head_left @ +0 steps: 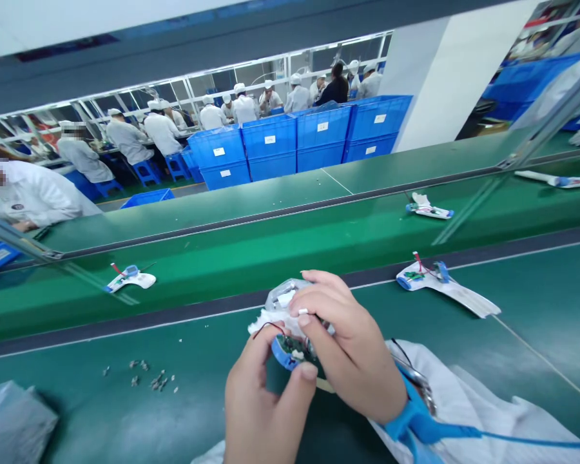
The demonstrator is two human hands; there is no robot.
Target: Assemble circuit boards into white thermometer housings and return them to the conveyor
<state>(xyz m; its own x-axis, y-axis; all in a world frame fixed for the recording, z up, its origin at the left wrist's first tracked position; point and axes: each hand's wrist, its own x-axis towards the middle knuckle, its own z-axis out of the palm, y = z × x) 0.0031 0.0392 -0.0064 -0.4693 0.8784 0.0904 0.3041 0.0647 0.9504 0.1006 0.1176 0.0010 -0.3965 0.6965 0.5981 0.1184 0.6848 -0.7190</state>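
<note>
Both my hands hold one small white and blue device [286, 317] with a clear cap, a green circuit board and red and black wires, just above the green bench. My left hand [261, 406] grips it from below, thumb against its blue rim. My right hand [352, 351] closes over its top and right side, fingers curled; a blue wrist strap sits on that wrist. Several small screws [154, 380] lie loose on the bench to the left.
A similar unit [439, 283] lies at the bench's far right edge; two more ride the green conveyor [130, 278], [428, 207]. A grey bag [9, 422] sits at the lower left. Blue crates [299, 145] and workers in white stand beyond.
</note>
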